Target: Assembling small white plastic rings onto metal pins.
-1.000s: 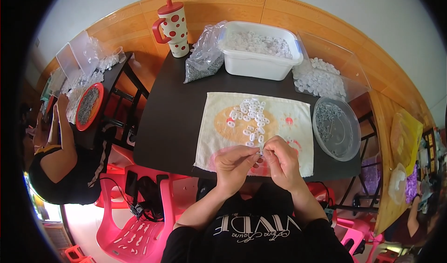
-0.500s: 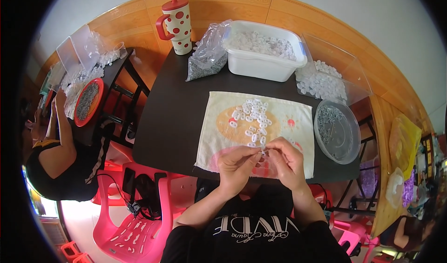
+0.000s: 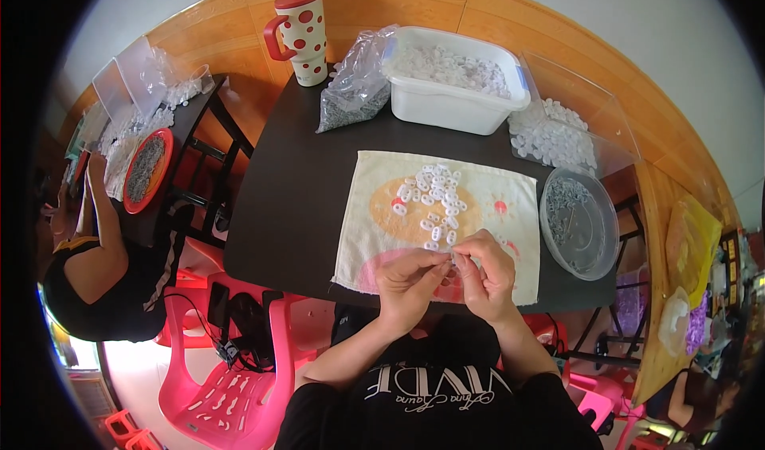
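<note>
Above the near edge of a cream towel [image 3: 351, 235], my left hand [image 3: 408, 284] and my right hand [image 3: 488, 279] meet with thumbs and forefingers pinched together. Between the fingertips is a small white plastic piece [image 3: 449, 254], mostly covered by them; whether anything else is in the pinch cannot be made out. Just beyond the fingers, a loose heap of white oval plastic pieces [image 3: 437, 185] with dark holes lies on the towel, a few of them straggling toward my hands.
A clear round tub [image 3: 594, 235] of small grey parts stands right of the towel. Behind are a white bin [image 3: 446, 107], a clear box of white pieces [image 3: 551, 135], a bag of grey parts [image 3: 351, 109] and a dotted tumbler [image 3: 304, 40]. Another person [image 3: 92, 271] sits at the left table.
My fingertips have drawn closer over the small white piece, so less of it shows. Both hands stay at nearly the same spot; the whole view has shifted slightly.
</note>
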